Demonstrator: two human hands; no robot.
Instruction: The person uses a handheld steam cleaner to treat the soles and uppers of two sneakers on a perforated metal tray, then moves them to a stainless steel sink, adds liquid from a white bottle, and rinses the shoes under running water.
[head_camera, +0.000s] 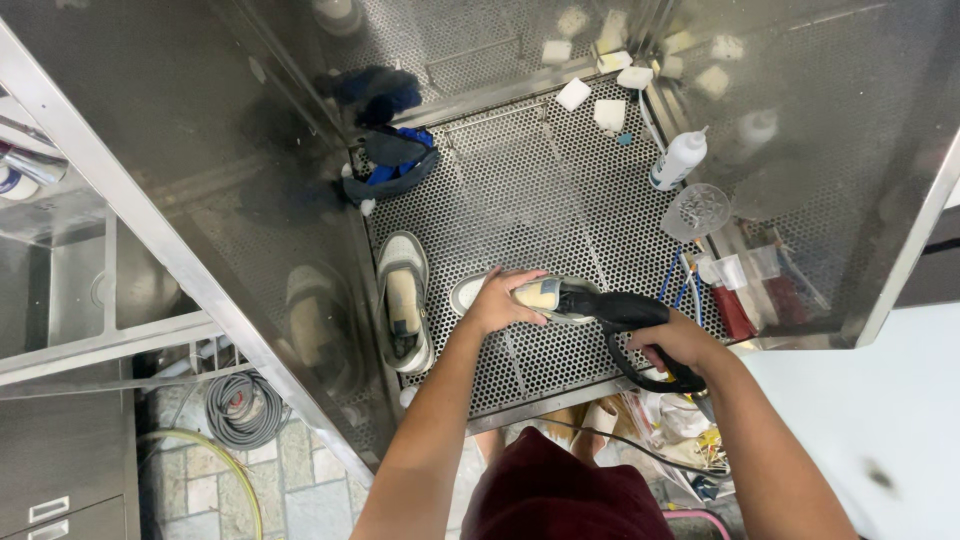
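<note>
pressing down on a shoe (520, 296), the left hand (497, 303) pins it to the perforated counter (530, 190). right fingers (672, 352) clench a black spray gun (622, 318); a loosened hold could let the shoe skid toward the second shoe (403, 300).

Even, moderately bright overhead light fills the stainless-steel cabinet, leaving only soft, short shadows on the perforated surface (540, 200). The polished left wall (200, 170) and right wall (850, 150) carry hazy, smeared reflections of the things near them, with pale glare patches along the upper right. The centre is sharp. The wide lens bends the steel frame edges outward towards the corners. The white area at lower right (880, 420) is nearly washed out, and the tiled floor (220, 480) at lower left lies dimmer.
</note>
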